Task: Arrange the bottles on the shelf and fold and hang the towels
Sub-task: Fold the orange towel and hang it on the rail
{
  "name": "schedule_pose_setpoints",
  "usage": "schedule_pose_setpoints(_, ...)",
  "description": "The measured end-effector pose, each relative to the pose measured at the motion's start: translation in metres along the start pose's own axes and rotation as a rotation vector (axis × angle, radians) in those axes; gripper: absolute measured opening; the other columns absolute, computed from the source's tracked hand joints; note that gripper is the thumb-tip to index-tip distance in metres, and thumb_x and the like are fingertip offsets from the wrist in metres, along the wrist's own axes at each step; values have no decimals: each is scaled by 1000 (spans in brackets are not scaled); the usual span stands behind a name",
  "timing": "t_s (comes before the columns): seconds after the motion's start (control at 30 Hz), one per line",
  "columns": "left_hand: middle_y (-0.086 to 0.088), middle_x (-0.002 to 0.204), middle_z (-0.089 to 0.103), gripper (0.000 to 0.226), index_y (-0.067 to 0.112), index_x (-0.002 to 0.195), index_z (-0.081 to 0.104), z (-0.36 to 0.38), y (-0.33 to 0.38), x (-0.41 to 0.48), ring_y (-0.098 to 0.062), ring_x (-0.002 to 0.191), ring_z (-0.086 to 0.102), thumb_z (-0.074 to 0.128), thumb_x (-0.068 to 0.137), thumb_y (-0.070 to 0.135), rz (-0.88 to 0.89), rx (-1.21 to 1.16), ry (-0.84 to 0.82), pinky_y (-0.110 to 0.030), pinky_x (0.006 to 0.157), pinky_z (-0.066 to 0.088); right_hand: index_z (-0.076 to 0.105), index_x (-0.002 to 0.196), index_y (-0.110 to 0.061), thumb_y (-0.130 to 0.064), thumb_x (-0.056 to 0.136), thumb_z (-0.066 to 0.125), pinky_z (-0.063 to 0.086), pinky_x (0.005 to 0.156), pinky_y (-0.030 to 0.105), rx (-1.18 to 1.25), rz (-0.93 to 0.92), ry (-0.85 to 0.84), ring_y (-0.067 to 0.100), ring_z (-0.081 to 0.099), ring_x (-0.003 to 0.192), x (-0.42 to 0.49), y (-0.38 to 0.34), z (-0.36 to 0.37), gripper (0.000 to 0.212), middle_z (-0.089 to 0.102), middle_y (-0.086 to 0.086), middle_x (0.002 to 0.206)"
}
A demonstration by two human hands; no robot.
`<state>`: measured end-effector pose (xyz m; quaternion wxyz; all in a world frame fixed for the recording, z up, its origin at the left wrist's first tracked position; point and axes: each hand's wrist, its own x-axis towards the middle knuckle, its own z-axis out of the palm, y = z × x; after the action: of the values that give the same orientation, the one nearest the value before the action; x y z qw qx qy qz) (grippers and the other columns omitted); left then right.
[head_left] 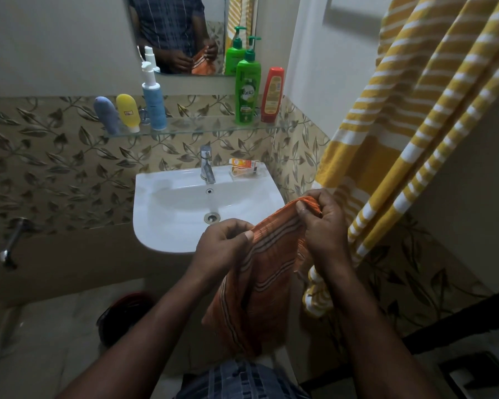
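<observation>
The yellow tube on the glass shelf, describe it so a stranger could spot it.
Above the white sink runs a glass shelf. At its left end, the squat yellow tube stands cap-down between a grey-blue tube and a tall blue pump bottle; it alone is yellow.

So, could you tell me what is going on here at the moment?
A person stands at the sink, gripping the top edge of an orange striped towel with the left hand and right hand. Five bottles stand on the glass shelf. A yellow striped towel hangs at right.
</observation>
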<state>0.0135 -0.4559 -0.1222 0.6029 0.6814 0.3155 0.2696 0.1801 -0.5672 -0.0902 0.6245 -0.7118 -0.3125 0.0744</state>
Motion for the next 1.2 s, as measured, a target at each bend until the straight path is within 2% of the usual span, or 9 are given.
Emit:
schedule_pose_setpoints(0.2, -6, 80, 77, 16, 20, 82, 80, 2, -4, -1, -22, 77, 73, 72, 95, 17, -112, -145, 39, -42, 77, 59, 65, 94, -24, -31, 87, 62, 58, 80, 59, -12, 35, 58, 36, 66, 91, -4, 9, 8, 10, 65, -1, 87)
schedule_pose_setpoints(0.37, -5, 83, 79, 12, 14, 87, 80, 6, 0, -3, -19, 79, 74, 75, 96, 18, -90, -166, 60, -37, 74, 59, 61, 99, -21, -22, 101, 58, 54, 81, 51, -72, 96, 190, 27, 62, 88, -6, 19, 20, 4, 59, -9, 84)
schedule_pose_setpoints(0.5, -2, 79, 78, 11, 11, 87, 79, 12, 4, -8, -12, 75, 72, 74, 96, 15, -95, -176, 55, -30, 69, 56, 58, 110, -9, -15, 105, 53, 35, 72, 34, -162, 160, 229, 26, 57, 87, -13, 24, 27, 9, 57, -4, 86)
schedule_pose_setpoints(0.6, -1, 75, 78, 11, 13, 84, 80, 10, 3, -11, -9, 71, 71, 76, 94, 14, -90, -143, 104, -28, 67, 55, 60, 113, -13, -5, 99, 53, 35, 66, 34, -176, 61, 231, 8, 54, 68, -20, 20, 25, 18, 57, -10, 79)
schedule_pose_setpoints(0.7, 1, 75, 79, 11, 16, 82, 80, 8, 0, -12, -7, 70, 71, 77, 92, 15, -48, -25, 138, -30, 69, 58, 72, 105, -17, 1, 86, 50, 44, 64, 32, -328, -290, 75, 10, 57, 69, -24, 22, 19, 33, 66, -5, 82)
schedule_pose_setpoints(0.8, 1, 77, 79, 10, 19, 82, 80, 7, -1, -11, -10, 74, 72, 77, 90, 25, 5, 70, 115, -40, 76, 60, 79, 89, -21, -4, 79, 52, 48, 71, 29, -420, -416, -94, 16, 65, 81, -21, 27, 17, 34, 72, 0, 88)
schedule_pose_setpoints(0.97, 4, 79, 78, 18, 24, 85, 79, 4, -5, -11, -17, 80, 75, 71, 84, 41, 31, 136, 56, -50, 79, 62, 83, 91, -19, -28, 85, 52, 38, 66, 13, -453, -347, -286, 10, 60, 79, -27, 23, 19, 34, 70, -3, 89)
schedule_pose_setpoints(1.1, 0, 83, 80, 15, 25, 84, 80, 0, -10, -12, -13, 81, 75, 72, 86, 36, 28, 53, -22, -52, 84, 60, 75, 74, -32, -57, 85, 63, 46, 64, 31, -383, -172, -486, 8, 61, 71, -29, 30, 15, 30, 65, -12, 73)
schedule_pose_setpoints(1.2, 0, 87, 80, 14, 26, 87, 80, -5, -16, -14, -15, 86, 76, 74, 87, 39, 55, 51, -67, -52, 85, 61, 70, 70, -31, -54, 85, 71, 52, 67, 38, -274, -149, -449, 12, 65, 72, -31, 33, 12, 27, 67, -10, 73)
